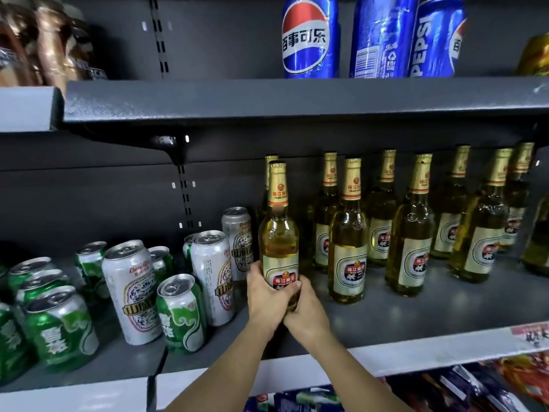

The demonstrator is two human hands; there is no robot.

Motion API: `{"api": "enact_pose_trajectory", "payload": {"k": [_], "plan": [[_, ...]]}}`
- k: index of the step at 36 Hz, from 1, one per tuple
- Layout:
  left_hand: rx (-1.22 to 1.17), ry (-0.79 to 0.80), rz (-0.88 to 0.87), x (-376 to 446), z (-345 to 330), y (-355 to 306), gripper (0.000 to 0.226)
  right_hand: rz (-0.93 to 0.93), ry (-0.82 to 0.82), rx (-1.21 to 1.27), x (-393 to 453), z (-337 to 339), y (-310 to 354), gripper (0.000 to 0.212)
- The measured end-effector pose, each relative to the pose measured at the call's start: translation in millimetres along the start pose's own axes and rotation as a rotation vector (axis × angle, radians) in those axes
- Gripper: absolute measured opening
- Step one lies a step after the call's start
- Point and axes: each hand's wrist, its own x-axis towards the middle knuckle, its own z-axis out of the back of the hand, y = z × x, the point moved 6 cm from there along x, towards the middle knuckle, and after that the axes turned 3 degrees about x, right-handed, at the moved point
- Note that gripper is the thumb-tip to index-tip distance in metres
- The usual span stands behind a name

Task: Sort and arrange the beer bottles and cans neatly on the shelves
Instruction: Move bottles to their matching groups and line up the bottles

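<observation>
On the dark grey metal shelf (416, 319), the tall gold-labelled amber glass beer bottle (278, 233) stands between the silver cans (212, 275) and the bottle row (416, 224), gripped low by both the left hand (266, 295) and right hand (306, 310); it should be kept upright and slid level with the row, label forward

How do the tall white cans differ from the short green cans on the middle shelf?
The white cans are taller and slimmer, silver-white with a red oval label; the green cans are shorter, green with white swirls. The white cans stand nearer the bottles, while most green cans sit further left. Both kinds stand upright with silver pull-tab tops.
</observation>
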Motion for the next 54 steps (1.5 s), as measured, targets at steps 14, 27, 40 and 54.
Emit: {"api": "enact_pose_trajectory", "payload": {"k": [14,27,40,54], "plan": [[0.026,0.061,-0.02,5,-7,-2,0.078,-0.021,-0.053,-0.045,2,8,-2,0.056],[0.078,0.056,-0.038,-1,-5,-12,0.077,0.017,-0.036,-0.054,-4,8,2,0.058],[0.29,-0.087,-0.497,-28,29,-92,0.035,0.017,-0.098,-0.042,0,7,-2,0.065],[0.893,0.059,-0.37,-77,92,-23,0.039,-0.017,-0.321,-0.207,-24,29,11,0.052]]}}
